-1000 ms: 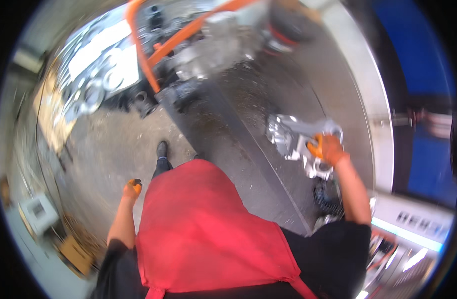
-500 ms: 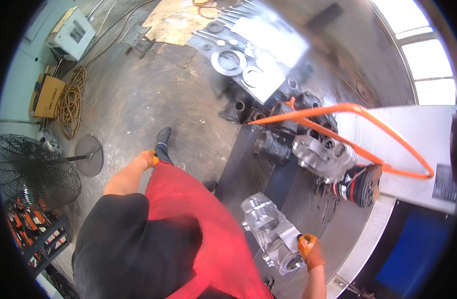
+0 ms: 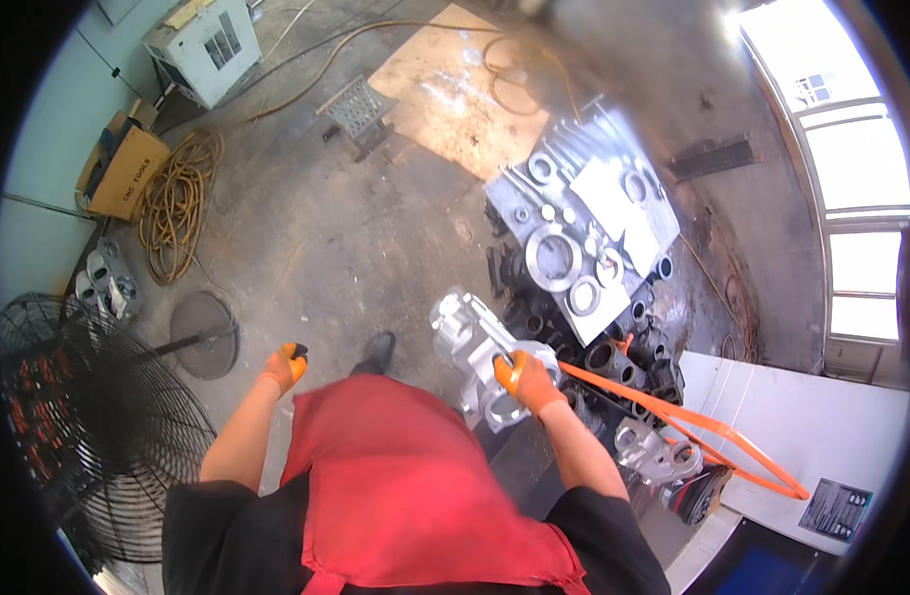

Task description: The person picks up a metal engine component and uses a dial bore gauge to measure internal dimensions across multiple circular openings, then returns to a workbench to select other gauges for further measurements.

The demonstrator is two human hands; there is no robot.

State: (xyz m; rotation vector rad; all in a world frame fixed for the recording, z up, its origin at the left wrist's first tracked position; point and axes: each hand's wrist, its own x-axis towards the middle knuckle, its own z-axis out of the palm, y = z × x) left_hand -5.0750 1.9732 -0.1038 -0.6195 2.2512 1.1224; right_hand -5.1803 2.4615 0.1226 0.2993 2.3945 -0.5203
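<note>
My right hand (image 3: 526, 380), in an orange glove, grips a silver machined metal casting (image 3: 475, 342) by its near end. The casting is held up in front of me, with round bores and recessed faces showing. My fingers wrap over its edge, so part of the grip is hidden. My left hand (image 3: 285, 367), also gloved in orange, hangs apart from it over the floor, its fingers curled in and nothing visible in them. A second silver casting (image 3: 653, 451) lies to the right, beside the orange metal bar (image 3: 683, 416).
A table (image 3: 613, 312) holding rings, rods and papers stands ahead right, dark cast parts (image 3: 613, 362) heaped beside it. To the left are a large black fan (image 3: 118, 426), its round base (image 3: 204, 335), a coiled hose (image 3: 182, 208) and a cardboard box (image 3: 127, 174). A metal step (image 3: 358, 107) stands farther off.
The casting in my right hand has come off the dark surface at the right and swung forward and left. My body has turned toward the right, and my left hand has moved away from my leg.
</note>
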